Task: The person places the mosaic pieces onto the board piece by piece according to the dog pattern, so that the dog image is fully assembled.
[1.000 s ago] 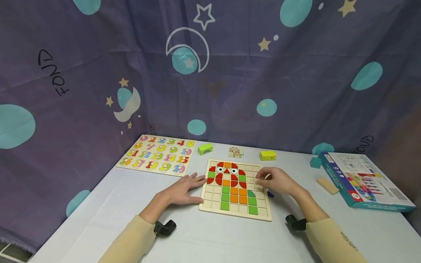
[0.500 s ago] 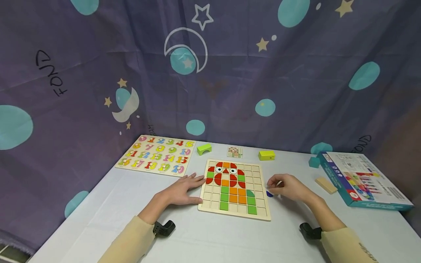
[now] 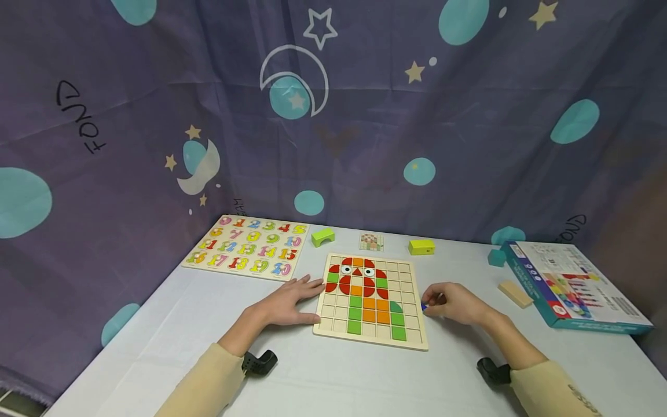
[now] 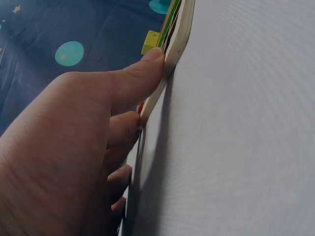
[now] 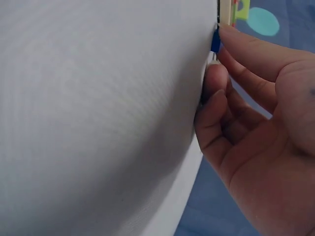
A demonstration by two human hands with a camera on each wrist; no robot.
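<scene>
A square wooden grid board (image 3: 332, 326) lies on the white table, with red, orange and green tiles and two eye tiles set in its cells. My left hand (image 3: 288, 300) rests flat at its left side. In the left wrist view the thumb (image 4: 140, 69) presses against the edge of the board (image 4: 179, 42). Just off the board's right edge, my right hand (image 3: 455, 302) pinches a small dark blue tile (image 3: 424, 307) by the table surface. The right wrist view shows the blue tile (image 5: 215, 40) between thumb and fingertips, partly covered.
A number puzzle board (image 3: 250, 246) lies at the back left. Behind the grid board are a green arch block (image 3: 323, 236), a small pattern card (image 3: 372, 241) and a yellow-green block (image 3: 421, 247). On the right lie a teal block (image 3: 497, 258), a plain wooden block (image 3: 515, 294) and a flat box (image 3: 583, 289).
My right hand has moved from over the board's right columns outward and down to the blue tile, and its fingertips have closed on it. The left hand stays put.
</scene>
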